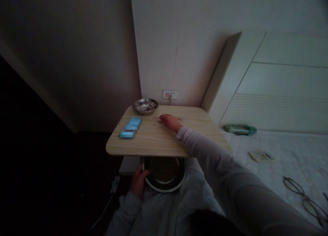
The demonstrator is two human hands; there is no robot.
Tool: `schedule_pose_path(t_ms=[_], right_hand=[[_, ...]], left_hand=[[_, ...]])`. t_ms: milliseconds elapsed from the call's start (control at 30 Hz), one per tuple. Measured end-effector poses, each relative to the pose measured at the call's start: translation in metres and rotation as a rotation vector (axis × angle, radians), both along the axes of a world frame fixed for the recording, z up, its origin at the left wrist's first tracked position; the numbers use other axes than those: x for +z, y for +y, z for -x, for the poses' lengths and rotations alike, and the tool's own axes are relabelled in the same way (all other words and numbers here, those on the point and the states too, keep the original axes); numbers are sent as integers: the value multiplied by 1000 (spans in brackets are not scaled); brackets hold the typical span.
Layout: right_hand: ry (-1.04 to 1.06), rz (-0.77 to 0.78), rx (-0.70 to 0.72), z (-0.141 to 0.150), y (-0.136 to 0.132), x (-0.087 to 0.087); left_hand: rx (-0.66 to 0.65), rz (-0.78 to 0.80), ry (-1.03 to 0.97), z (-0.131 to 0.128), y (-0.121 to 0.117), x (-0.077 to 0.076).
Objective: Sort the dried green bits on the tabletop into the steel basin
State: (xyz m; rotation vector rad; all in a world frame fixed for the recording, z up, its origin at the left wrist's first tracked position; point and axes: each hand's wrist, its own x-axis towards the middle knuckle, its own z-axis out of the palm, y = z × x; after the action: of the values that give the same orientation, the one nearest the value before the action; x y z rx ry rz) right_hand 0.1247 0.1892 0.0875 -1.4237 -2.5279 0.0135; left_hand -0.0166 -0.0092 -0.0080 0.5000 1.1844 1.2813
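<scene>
My left hand [139, 181] grips the left rim of a round dark dish with a pale rim [164, 187], held over my lap by the table's front edge. Its thumb lies over the rim, and dim light hides what the dish holds. My right hand [169, 122] is at the middle of the small wooden table [143, 145], fingers pinched together. A thin curved edge [155, 118] shows at its fingertips, too faint to name. Small dark bits [158, 123] lie scattered around these fingers. A shiny metal bowl [145, 107] stands at the table's back left, with something small inside.
A lit phone [130, 128], blurred out, lies on the table's left. Behind is a wall socket [170, 94] with a plug. On the bed [230, 147] at right are a green bottle [239, 129], a small flat packet [260, 156] and glasses [304, 196]. A power strip [115, 184] is lower left.
</scene>
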Motion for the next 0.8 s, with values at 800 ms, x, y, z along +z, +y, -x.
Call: schedule_pose_path(t_ms=[800], right_hand=[[-70,-2,181,-18,-25,-5]], left_hand=[[16,19,-8,-2,0,4]])
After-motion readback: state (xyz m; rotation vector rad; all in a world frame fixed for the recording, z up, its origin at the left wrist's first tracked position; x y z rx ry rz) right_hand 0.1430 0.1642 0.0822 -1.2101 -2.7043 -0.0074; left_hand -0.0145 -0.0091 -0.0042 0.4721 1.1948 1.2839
